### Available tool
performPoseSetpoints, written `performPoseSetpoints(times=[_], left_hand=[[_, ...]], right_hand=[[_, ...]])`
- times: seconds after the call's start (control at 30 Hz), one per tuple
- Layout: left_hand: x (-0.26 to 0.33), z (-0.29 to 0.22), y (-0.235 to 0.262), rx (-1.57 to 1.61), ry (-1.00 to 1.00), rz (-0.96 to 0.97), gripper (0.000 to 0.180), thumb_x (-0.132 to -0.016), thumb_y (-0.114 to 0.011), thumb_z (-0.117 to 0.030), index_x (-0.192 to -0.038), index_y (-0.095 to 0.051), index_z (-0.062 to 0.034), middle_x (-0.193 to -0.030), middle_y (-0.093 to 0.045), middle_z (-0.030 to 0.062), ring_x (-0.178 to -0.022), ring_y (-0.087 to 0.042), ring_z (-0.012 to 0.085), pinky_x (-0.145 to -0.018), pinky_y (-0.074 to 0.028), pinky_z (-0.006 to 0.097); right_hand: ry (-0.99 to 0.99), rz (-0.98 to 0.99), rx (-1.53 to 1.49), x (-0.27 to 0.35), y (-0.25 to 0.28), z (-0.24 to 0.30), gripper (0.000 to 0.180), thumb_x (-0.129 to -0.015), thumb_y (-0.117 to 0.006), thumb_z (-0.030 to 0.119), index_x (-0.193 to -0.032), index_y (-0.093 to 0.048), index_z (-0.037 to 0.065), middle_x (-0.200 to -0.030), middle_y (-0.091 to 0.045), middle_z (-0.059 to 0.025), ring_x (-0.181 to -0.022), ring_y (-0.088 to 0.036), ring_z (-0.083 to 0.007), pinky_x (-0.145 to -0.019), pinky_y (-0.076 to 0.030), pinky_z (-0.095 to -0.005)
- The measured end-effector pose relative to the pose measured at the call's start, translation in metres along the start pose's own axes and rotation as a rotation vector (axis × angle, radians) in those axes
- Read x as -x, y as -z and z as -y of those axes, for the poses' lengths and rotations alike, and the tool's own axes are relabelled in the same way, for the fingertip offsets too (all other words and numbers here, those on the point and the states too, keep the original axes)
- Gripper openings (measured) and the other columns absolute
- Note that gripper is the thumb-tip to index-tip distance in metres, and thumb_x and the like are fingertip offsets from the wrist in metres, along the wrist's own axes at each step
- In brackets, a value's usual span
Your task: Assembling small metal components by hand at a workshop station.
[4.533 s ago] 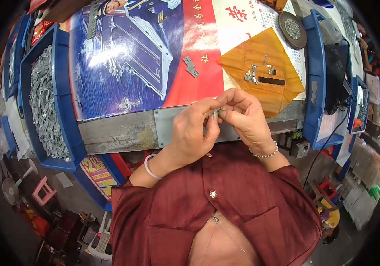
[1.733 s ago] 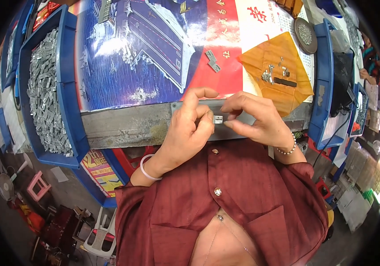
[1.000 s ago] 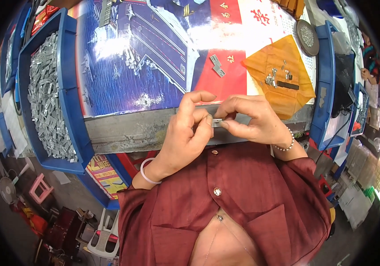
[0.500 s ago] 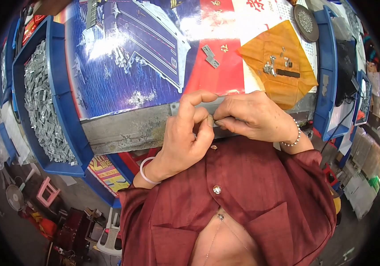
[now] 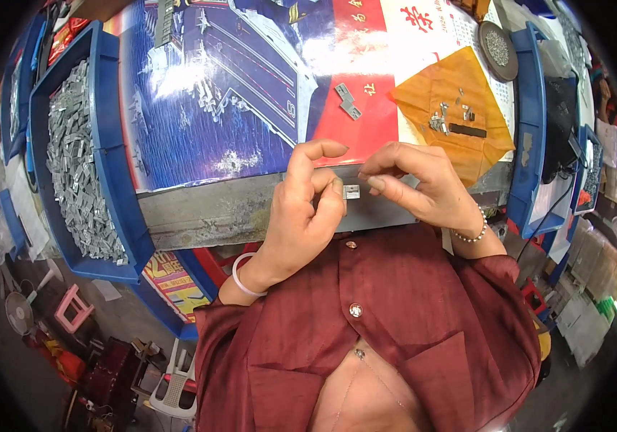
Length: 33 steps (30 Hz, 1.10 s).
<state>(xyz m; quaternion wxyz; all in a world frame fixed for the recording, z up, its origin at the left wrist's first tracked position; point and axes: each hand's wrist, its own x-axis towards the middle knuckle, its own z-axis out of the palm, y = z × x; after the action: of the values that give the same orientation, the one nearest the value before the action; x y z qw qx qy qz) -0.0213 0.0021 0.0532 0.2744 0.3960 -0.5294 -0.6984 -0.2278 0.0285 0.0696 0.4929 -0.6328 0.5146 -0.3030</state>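
Head view, the only one: two hands over the near edge of the workbench (image 5: 215, 212), a bare grey metal strip along its front. Left hand (image 5: 308, 209) curled, thumb and fingers pinching one small grey metal piece (image 5: 351, 191) at its left end; forefinger raised and hooked above it. Right hand (image 5: 416, 187) half open, fingertips bent toward the piece's right end, touching or just short of it, cannot tell which. One white bangle (image 5: 240, 277) on the left wrist, one beaded bracelet (image 5: 470, 232) on the right. The piece sits between the two hands, just above the bench's near edge, about midway along it. It looks small, flat, pale grey, roughly rectangular; finer detail too small to read. Count on the bench: one large glossy poster (image 5: 215, 93), blue and red, covering most of the top; one bent metal bracket (image 5: 347, 101) lying on the poster's red part, well apart from the hands; one orange sheet (image 5: 459, 122) at the right side, carrying a few small metal bits and one dark bar (image 5: 466, 129); one round dish (image 5: 499, 49) of tiny parts near the far right corner. One long blue bin (image 5: 110, 187) runs along the left edge, heaped with many grey metal parts (image 5: 74, 173), uncountable. Another blue bin (image 5: 531, 144) stands at the right edge. Room: cluttered floor lower left, one pink stool (image 5: 71, 309), one small fan (image 5: 17, 313). Person wears a dark red buttoned shirt (image 5: 380, 324).
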Motion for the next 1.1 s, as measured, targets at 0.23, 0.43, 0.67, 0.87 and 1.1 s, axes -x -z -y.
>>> performPoseSetpoints(times=[0.23,0.43,0.67,0.87,1.1], left_hand=[[-0.001,0.008,0.005,0.002,-0.05,-0.014,0.036,-0.088,-0.045,0.002,-0.124,-0.039,0.0013,-0.061,-0.05,0.0032,-0.054,-0.048,0.0076,-0.053,-0.039,0.025],[0.002,0.004,0.014,0.217,-0.118,-0.09,0.037,-0.1,-0.047,-0.015,-0.129,-0.034,0.0024,-0.078,-0.061,0.0065,-0.067,-0.054,0.0092,-0.063,-0.045,0.023],[0.022,0.05,0.043,-0.141,-0.419,-0.498,0.042,-0.091,-0.054,-0.002,-0.13,-0.037,0.0047,-0.105,-0.059,0.0182,-0.083,-0.06,0.019,-0.077,-0.049,0.031],[0.051,0.081,0.055,-0.52,-0.546,-0.579,0.039,-0.083,-0.059,0.002,-0.119,-0.043,0.0031,-0.106,-0.059,0.0202,-0.087,-0.061,0.0307,-0.079,-0.05,0.038],[0.053,0.095,0.058,-0.356,-0.625,-0.627,0.038,-0.083,-0.059,0.003,-0.118,-0.043,0.0033,-0.105,-0.06,0.0205,-0.088,-0.062,0.0308,-0.079,-0.051,0.038]], right_hand=[[0.066,0.073,0.136,-0.008,-0.011,0.01,0.022,-0.076,-0.07,0.003,-0.095,-0.06,0.001,-0.089,-0.062,-0.0091,-0.074,-0.064,-0.0221,-0.066,-0.052,-0.0306],[0.173,0.08,0.3,-0.041,-0.002,0.026,0.02,-0.074,-0.069,0.001,-0.092,-0.059,0.002,-0.082,-0.06,-0.009,-0.071,-0.062,-0.0253,-0.062,-0.05,-0.0326],[0.421,-0.156,0.598,-0.199,0.009,-0.006,0.018,-0.079,-0.066,0.012,-0.089,-0.057,0.001,-0.085,-0.059,-0.0157,-0.08,-0.06,-0.0328,-0.071,-0.048,-0.0391],[0.542,-0.142,0.787,-0.293,-0.036,-0.027,0.021,-0.077,-0.065,0.017,-0.08,-0.052,0.0,-0.084,-0.059,-0.0192,-0.083,-0.059,-0.0379,-0.073,-0.045,-0.0469],[0.479,-0.11,0.69,-0.297,-0.086,-0.017,0.018,-0.078,-0.062,0.015,-0.088,-0.052,0.003,-0.088,-0.059,-0.0149,-0.089,-0.058,-0.0337,-0.071,-0.039,-0.0452]])
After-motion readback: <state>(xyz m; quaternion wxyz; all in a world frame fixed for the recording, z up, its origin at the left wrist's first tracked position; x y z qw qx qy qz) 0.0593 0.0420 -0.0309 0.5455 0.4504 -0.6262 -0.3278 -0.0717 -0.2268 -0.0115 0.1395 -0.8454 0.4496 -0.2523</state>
